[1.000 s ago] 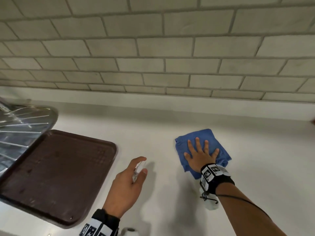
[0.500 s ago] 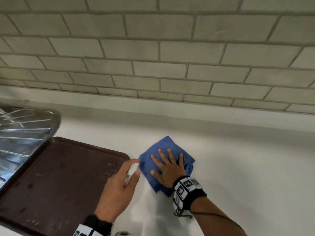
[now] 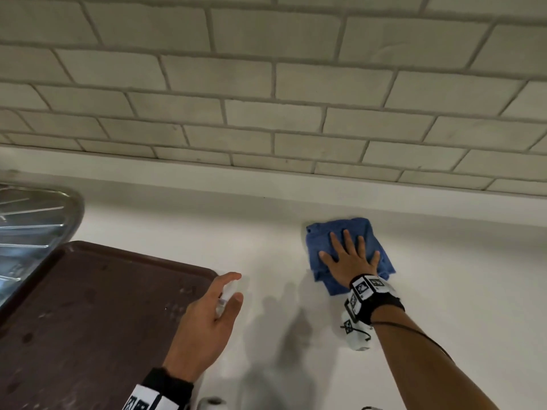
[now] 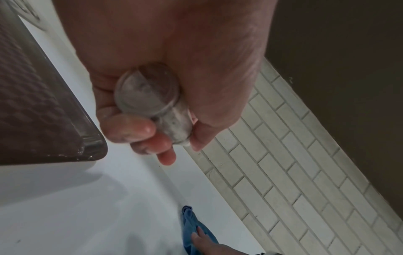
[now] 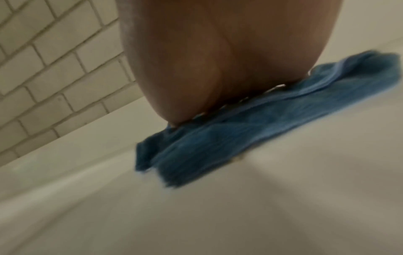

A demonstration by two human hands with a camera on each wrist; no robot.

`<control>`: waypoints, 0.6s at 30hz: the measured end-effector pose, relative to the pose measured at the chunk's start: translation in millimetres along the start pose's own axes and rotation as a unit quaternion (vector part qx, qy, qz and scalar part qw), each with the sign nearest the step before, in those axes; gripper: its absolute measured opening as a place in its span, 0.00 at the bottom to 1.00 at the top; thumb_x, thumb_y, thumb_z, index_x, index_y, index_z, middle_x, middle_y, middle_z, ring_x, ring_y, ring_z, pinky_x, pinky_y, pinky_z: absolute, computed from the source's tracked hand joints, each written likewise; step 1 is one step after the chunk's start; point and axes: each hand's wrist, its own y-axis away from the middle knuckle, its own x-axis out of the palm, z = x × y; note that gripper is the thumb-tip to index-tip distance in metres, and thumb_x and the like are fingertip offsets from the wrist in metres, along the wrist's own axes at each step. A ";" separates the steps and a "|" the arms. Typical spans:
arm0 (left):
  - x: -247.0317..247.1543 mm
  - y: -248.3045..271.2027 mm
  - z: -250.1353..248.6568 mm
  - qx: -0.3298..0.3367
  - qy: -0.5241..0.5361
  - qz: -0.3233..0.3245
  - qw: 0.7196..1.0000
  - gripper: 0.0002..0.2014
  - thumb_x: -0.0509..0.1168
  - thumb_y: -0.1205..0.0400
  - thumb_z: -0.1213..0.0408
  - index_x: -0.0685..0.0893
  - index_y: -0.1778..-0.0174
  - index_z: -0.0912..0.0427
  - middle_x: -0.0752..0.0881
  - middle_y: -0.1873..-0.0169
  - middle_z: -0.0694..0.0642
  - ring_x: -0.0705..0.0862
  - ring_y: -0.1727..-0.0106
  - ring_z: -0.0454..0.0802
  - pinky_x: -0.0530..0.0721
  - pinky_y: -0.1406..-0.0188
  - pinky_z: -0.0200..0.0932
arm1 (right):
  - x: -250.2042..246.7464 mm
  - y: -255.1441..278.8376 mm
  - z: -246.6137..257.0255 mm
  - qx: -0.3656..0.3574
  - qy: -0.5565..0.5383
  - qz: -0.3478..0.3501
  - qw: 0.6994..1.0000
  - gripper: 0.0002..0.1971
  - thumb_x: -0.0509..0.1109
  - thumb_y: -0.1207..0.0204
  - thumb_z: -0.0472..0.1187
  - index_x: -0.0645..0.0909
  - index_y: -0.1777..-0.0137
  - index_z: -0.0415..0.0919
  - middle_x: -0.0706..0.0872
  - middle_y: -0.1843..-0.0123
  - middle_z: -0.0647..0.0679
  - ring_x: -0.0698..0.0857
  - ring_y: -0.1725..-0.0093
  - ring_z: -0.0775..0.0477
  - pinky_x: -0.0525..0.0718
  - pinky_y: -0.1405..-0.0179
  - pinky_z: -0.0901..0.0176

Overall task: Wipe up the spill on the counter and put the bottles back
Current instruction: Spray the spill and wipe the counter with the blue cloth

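Observation:
A folded blue cloth [image 3: 322, 244] lies flat on the white counter [image 3: 458, 291], close to the back wall. My right hand [image 3: 349, 258] presses down on it with straight, spread fingers. In the right wrist view the palm sits on the blue cloth [image 5: 250, 127]. My left hand [image 3: 207, 324] hovers beside the tray's corner and grips a small clear bottle [image 3: 226, 298]. The left wrist view shows the clear bottle [image 4: 152, 98] from its round base, with the fingers [image 4: 130, 127] and thumb curled round it. The blue cloth [image 4: 191, 229] appears at the bottom of that view.
A dark brown tray [image 3: 88, 321] lies on the counter at the left, with drops on it. A steel draining board [image 3: 32, 220] sits behind it. A white brick-tile wall [image 3: 266, 93] rises behind the counter. A small white round object [image 3: 211, 403] shows at the bottom edge.
My right hand slid the cloth left towards the tray, then back right and farther towards the wall. My left hand kept hold of the bottle near the tray's corner.

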 end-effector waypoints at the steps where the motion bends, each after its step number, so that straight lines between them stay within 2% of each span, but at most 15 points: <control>1: 1.3 -0.3 -1.1 0.001 0.003 0.002 1.000 0.16 0.61 0.16 0.45 0.76 0.31 0.31 0.90 0.65 0.59 0.88 0.64 0.51 0.89 0.56 0.49 | 1.0 -1.4 4.4 0.004 0.003 -0.001 1.000 0.34 0.42 0.20 0.70 0.36 0.17 0.63 0.34 0.14 0.55 0.35 0.16 0.38 0.38 0.25 0.21; 3: 4.4 -0.6 -3.0 0.001 0.009 0.002 1.000 0.16 0.60 0.16 0.45 0.76 0.31 0.31 0.89 0.65 0.63 0.86 0.69 0.54 0.88 0.60 0.55 | 8.0 2.4 23.3 -0.014 0.013 0.007 1.000 0.34 0.41 0.19 0.67 0.36 0.17 0.61 0.33 0.14 0.53 0.34 0.16 0.36 0.37 0.26 0.18; 5: 7.4 -0.3 -3.5 0.005 0.010 0.000 1.000 0.15 0.62 0.15 0.47 0.77 0.32 0.31 0.88 0.66 0.64 0.80 0.77 0.47 0.88 0.67 0.52 | 26.2 20.5 47.9 -0.088 0.033 0.011 0.996 0.33 0.41 0.18 0.66 0.39 0.16 0.59 0.35 0.13 0.52 0.35 0.16 0.34 0.38 0.27 0.17; 7: 11.2 0.9 -7.5 0.008 0.012 -0.006 1.000 0.15 0.63 0.15 0.49 0.77 0.33 0.31 0.88 0.69 0.59 0.76 0.79 0.41 0.87 0.68 0.50 | 51.2 53.8 65.8 -0.170 0.078 -0.014 0.982 0.33 0.42 0.19 0.66 0.52 0.16 0.57 0.49 0.13 0.48 0.48 0.16 0.31 0.46 0.28 0.14; 9: 16.1 2.9 -14.2 0.018 0.010 0.001 1.000 0.15 0.62 0.14 0.50 0.77 0.31 0.33 0.83 0.74 0.56 0.75 0.79 0.42 0.84 0.70 0.45 | 78.1 90.8 70.4 -0.216 0.096 -0.043 0.971 0.31 0.49 0.22 0.66 0.67 0.21 0.56 0.67 0.18 0.47 0.61 0.19 0.31 0.54 0.31 0.16; 11: 22.2 2.9 -20.6 0.028 0.000 0.009 1.000 0.17 0.60 0.14 0.49 0.76 0.28 0.35 0.79 0.77 0.55 0.76 0.77 0.44 0.80 0.71 0.41 | 96.3 127.9 59.5 -0.258 0.104 -0.063 0.958 0.30 0.54 0.23 0.66 0.68 0.23 0.57 0.71 0.19 0.50 0.60 0.20 0.35 0.53 0.31 0.22; 14: 37.9 -3.3 -32.7 0.046 -0.024 0.021 0.998 0.19 0.59 0.13 0.50 0.74 0.26 0.33 0.80 0.77 0.53 0.78 0.76 0.42 0.83 0.67 0.43 | 107.8 169.5 13.0 -0.261 0.092 -0.085 0.957 0.31 0.56 0.24 0.68 0.63 0.20 0.63 0.66 0.17 0.56 0.59 0.19 0.40 0.53 0.29 0.26; 16: 52.0 -10.4 -45.8 0.067 -0.044 0.021 0.997 0.18 0.59 0.13 0.50 0.75 0.27 0.34 0.82 0.74 0.49 0.81 0.71 0.42 0.85 0.60 0.47 | 106.3 190.3 -24.7 -0.229 0.076 -0.077 0.967 0.34 0.59 0.26 0.69 0.62 0.20 0.65 0.64 0.17 0.57 0.61 0.19 0.42 0.56 0.29 0.27; 18: 69.5 -18.7 -61.3 0.078 -0.061 0.015 0.995 0.16 0.60 0.13 0.51 0.77 0.29 0.36 0.81 0.73 0.47 0.81 0.69 0.44 0.83 0.59 0.49 | 103.7 205.2 -66.2 -0.176 0.063 -0.068 0.980 0.34 0.59 0.28 0.70 0.62 0.20 0.66 0.64 0.17 0.58 0.62 0.19 0.44 0.57 0.28 0.28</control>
